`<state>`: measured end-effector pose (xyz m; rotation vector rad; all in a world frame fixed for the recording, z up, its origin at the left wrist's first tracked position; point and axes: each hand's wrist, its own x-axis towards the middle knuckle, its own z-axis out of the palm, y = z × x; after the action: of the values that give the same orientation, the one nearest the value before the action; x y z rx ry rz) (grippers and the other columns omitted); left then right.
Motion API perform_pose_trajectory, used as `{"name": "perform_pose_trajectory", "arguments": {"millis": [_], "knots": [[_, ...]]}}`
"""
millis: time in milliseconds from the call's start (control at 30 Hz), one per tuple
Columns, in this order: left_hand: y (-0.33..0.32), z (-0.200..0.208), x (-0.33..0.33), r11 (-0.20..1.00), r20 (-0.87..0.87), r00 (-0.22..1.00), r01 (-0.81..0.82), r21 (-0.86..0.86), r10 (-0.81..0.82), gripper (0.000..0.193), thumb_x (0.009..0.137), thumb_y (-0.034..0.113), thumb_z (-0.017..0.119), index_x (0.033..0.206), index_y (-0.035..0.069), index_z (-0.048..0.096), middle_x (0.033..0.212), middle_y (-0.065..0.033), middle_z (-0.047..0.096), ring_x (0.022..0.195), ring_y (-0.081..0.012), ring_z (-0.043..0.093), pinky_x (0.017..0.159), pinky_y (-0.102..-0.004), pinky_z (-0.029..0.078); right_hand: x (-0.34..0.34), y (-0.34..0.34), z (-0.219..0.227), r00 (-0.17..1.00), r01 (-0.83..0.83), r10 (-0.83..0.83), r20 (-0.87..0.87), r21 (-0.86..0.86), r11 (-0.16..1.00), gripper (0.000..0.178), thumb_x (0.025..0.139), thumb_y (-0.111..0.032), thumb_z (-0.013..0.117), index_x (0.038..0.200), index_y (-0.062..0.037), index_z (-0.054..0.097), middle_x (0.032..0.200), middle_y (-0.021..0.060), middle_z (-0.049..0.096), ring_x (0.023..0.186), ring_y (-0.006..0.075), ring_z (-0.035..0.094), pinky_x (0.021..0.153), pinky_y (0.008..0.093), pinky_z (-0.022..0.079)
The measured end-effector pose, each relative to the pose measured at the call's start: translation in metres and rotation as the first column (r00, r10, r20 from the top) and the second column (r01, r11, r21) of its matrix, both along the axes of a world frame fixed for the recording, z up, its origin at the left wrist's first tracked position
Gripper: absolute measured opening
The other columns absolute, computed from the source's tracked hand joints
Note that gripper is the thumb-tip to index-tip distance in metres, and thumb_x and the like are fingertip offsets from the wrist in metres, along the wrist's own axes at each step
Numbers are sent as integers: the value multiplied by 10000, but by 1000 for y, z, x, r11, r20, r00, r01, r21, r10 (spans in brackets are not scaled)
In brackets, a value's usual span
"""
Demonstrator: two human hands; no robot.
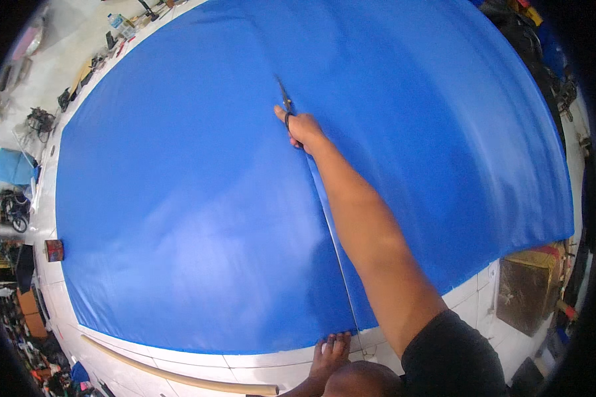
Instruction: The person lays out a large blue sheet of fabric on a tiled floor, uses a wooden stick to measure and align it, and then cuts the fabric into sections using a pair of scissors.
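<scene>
1 blue sheet [179,145]: large, smooth, soft sheen with pale highlights; laid flat across most of the view; faint creases toward the far edge; 1 long, nearly straight slit running from the near edge up to the scissors [287,100], its 2 sides close together.

1 pair of scissors: dark blades, dark loop handles, small brassy pivot; at the slit's far end, blades pointing away, slanted slightly left; blade gap unclear.

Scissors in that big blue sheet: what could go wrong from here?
The scissors in the right hand might veer where a faint crease runs ahead. The blue sheet could pucker, as no left hand shows steadying it. The bare foot by its near edge might tug it if shifted.
</scene>
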<state>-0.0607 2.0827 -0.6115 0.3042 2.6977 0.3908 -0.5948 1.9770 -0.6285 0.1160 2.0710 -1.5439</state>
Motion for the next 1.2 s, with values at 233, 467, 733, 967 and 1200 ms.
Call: {"name": "perform_pose_trajectory", "arguments": {"millis": [233,467,733,967,1200], "knots": [[-102,16,-224,802,-263,781,-448,396,566,485,777,248,671,1209,53,573,1134,-186,590,1047,-381,538,902,-533,400,2,-6,-8,994,-28,39,-100,108,994,655,837,-617,626,610,-5,571,536,99,550,453,203,545,452,374,426],[-146,-14,-344,844,-408,754,-530,86,515,811,802,512,633,1428,52,400,1476,-291,311,1407,-459,232,1154,-582,127,-3,-8,2,995,-35,50,-87,168,985,669,840,-648,583,659,-6,632,566,137,606,594,287,639,618,429,479],[-146,-14,-351,823,-329,762,-559,98,557,873,754,601,647,1420,80,431,1464,-281,324,1403,-447,241,1135,-614,135,9,-3,1,999,-1,10,-40,201,980,598,858,-609,611,688,-35,596,613,109,602,623,257,626,596,386,466],[-149,-14,-351,831,-279,790,-554,54,546,853,740,650,647,1363,88,498,1431,-268,374,1362,-464,299,1098,-642,201,-34,-16,4,1000,4,-5,16,60,998,571,884,-570,619,638,-69,499,551,46,513,500,170,524,489,343,415],[-150,-17,-355,836,-276,798,-548,38,536,856,729,650,652,1335,63,510,1383,-285,402,1351,-493,297,1079,-669,208,-134,-75,15,999,12,-16,39,98,995,613,870,-592,614,675,-13,569,592,97,563,586,232,560,576,408,430]]}}
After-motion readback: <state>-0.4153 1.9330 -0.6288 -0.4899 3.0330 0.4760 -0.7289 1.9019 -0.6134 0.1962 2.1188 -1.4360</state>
